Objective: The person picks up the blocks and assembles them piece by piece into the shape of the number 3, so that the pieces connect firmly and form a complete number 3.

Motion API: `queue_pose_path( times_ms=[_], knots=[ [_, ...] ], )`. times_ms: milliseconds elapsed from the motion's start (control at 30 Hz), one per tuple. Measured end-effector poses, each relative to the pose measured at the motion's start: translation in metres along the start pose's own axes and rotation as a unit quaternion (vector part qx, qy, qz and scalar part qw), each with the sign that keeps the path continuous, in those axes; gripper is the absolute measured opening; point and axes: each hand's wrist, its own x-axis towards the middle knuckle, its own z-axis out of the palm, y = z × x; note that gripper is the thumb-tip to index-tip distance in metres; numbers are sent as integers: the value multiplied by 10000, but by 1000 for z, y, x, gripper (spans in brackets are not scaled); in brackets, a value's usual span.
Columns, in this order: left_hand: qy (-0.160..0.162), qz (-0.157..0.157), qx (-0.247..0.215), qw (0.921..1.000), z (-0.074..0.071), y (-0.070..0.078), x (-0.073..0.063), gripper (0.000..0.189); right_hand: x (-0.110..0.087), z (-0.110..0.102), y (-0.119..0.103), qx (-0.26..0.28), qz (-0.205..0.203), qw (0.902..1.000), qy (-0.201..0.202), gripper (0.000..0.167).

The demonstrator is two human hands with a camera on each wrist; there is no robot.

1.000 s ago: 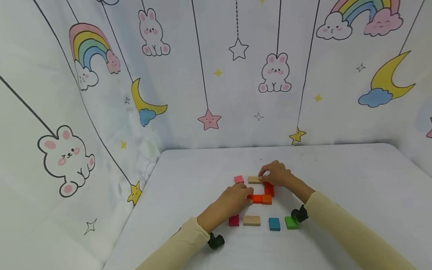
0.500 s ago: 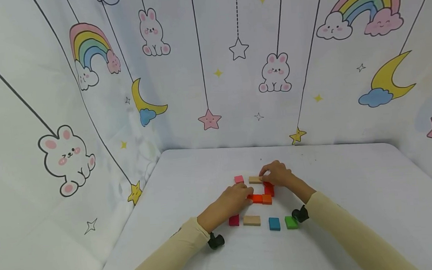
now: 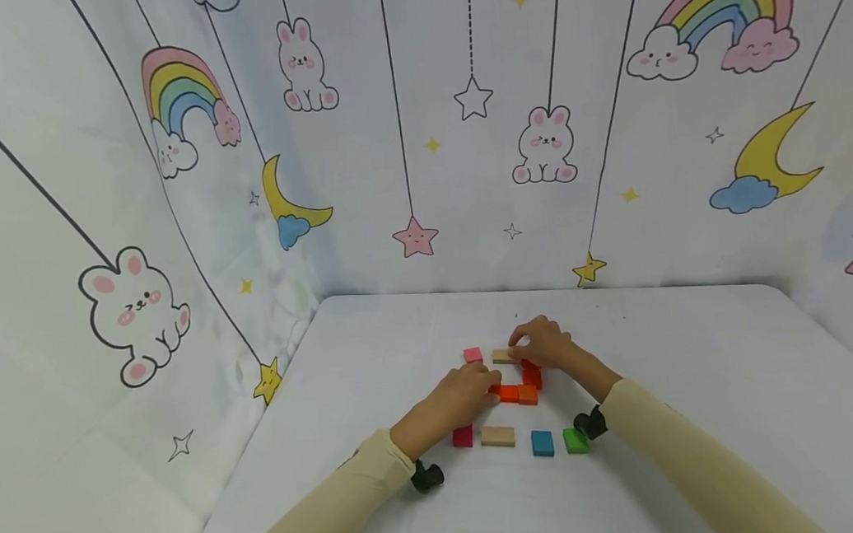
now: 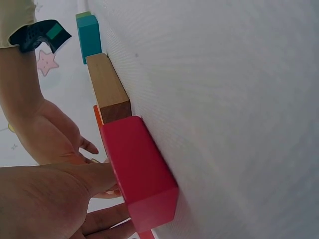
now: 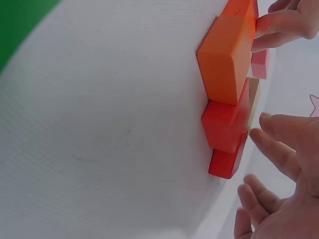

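My left hand is over the left end of a short row of blocks, thumb and finger pinching an orange-red block. An orange block adjoins it on the right. Red blocks run back from there toward a plain wooden block. Beside that wooden block's right end is my right hand. In the right wrist view its fingers are parted and a small gap separates the fingertips from the blocks. A pink block lies just behind the left hand.
Nearer the person, a crimson block, a second wooden block, a blue block and a green block lie in a spaced line on the white table. A patterned curtain stands behind the table.
My right hand has shifted very slightly left at the wooden block's end. The left hand and the blocks keep their places; the head view has tilted a touch.
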Motion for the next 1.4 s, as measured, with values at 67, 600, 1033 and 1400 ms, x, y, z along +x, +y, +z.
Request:
queue_pose_path(
  times_ms=[67,600,1033,1400],
  knots=[
    [6,-17,9,10000,0,0,0,26,1,0,-3,0,6,10000,-29,24],
    [9,32,-54,10000,0,1,-2,34,12,8,-32,-306,-766,9961,-325,31],
    [90,137,-64,9998,1,4,1,36,19,16,-37,-849,-1176,9892,-213,30],
    [103,95,50,9999,1,1,0,33,17,12,-37,-976,-1198,9878,-203,28]
  ],
)
